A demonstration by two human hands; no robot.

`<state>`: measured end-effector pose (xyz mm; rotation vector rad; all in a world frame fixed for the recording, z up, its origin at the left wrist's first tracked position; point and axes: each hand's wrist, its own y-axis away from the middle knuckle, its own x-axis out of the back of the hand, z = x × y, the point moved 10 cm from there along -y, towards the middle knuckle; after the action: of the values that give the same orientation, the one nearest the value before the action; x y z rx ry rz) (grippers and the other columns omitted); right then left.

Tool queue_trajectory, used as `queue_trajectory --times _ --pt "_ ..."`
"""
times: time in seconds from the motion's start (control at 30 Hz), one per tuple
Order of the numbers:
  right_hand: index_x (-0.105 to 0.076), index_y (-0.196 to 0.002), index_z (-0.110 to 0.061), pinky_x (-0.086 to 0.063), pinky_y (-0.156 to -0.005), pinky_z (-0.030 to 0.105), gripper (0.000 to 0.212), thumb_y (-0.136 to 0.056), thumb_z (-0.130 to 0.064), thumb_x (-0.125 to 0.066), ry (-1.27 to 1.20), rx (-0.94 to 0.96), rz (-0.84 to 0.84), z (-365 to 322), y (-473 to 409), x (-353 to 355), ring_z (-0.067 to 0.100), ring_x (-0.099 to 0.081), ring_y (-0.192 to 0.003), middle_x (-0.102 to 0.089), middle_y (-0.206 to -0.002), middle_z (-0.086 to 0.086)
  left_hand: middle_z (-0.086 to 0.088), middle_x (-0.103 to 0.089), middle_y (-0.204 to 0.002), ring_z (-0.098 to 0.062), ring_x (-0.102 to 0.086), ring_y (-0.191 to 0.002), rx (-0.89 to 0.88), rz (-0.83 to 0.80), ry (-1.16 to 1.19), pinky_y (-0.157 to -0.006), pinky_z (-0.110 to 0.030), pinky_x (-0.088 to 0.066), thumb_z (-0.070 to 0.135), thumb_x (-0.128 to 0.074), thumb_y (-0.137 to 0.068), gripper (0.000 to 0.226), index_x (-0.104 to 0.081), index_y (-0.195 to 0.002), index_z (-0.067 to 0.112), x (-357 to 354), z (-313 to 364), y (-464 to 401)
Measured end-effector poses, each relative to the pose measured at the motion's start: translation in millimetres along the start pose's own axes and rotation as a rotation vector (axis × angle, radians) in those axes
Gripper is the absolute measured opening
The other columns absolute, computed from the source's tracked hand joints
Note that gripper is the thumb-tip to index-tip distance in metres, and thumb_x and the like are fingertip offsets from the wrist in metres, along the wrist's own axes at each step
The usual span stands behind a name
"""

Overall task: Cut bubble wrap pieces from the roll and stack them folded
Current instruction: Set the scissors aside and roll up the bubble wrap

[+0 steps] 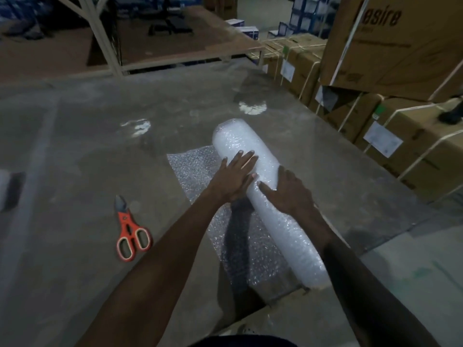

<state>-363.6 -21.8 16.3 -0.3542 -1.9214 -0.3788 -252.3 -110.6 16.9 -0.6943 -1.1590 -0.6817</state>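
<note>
A white bubble wrap roll lies slantwise on a grey table, running from the middle toward the near right edge. An unrolled sheet of bubble wrap spreads flat to the left of the roll. My left hand presses flat on the roll's upper part with straight fingers. My right hand lies spread over the roll just below it. Orange-handled scissors rest shut on the table to the left, apart from both hands.
Strapped cardboard boxes are stacked along the table's right side. A metal shelf frame stands behind the table. A white and dark object sits at the far left edge. The table's near edge runs under the roll's lower end.
</note>
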Motion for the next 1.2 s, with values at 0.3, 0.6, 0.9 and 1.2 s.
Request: queue_trajectory --times 0.3,0.6,0.9,1.2 --pt "-0.032 -0.157 -0.009 -0.035 -0.109 0.039 0.063 -0.106 -0.04 -0.048 -0.054 0.091 0.032 -36 14 14 0.036 -0.046 -0.138 -0.045 -0.154 0.02 -0.016 -0.05 -0.144 -0.034 -0.049 -0.129 -0.111 0.11 0.078 -0.104 -0.053 -0.041 0.04 -0.03 -0.105 0.055 -0.045 -0.148 0.009 22 -32 17" --pt "-0.015 -0.162 -0.018 -0.035 -0.112 0.047 0.08 -0.1 -0.063 -0.04 0.03 -0.016 -0.016 -65 43 -28 0.039 -0.041 -0.141 -0.031 -0.162 0.016 -0.021 -0.058 -0.116 -0.041 -0.057 -0.102 -0.221 0.192 0.012 -0.089 -0.043 -0.045 0.001 -0.069 -0.067 0.043 -0.066 -0.109 0.006 54 -47 43" --pt "-0.042 -0.149 -0.013 -0.042 -0.108 0.051 0.086 -0.089 -0.075 -0.038 -0.125 -0.129 0.049 -75 57 -26 0.039 -0.05 -0.131 -0.052 -0.146 0.017 -0.007 -0.035 -0.157 -0.031 -0.026 -0.147 -0.231 -0.074 -0.024 -0.115 -0.056 -0.024 0.008 -0.073 -0.07 0.09 -0.037 -0.152 0.017 34 -72 62" --pt "-0.027 -0.159 -0.018 -0.04 -0.109 0.046 0.102 -0.081 -0.071 -0.068 -0.037 -0.067 -0.025 -113 87 -48 0.033 -0.044 -0.135 -0.043 -0.151 0.012 -0.016 -0.046 -0.134 -0.04 -0.044 -0.122 -0.262 0.018 -0.157 -0.114 -0.058 -0.025 0.037 -0.081 -0.062 0.096 -0.043 -0.148 0.017 49 -101 89"
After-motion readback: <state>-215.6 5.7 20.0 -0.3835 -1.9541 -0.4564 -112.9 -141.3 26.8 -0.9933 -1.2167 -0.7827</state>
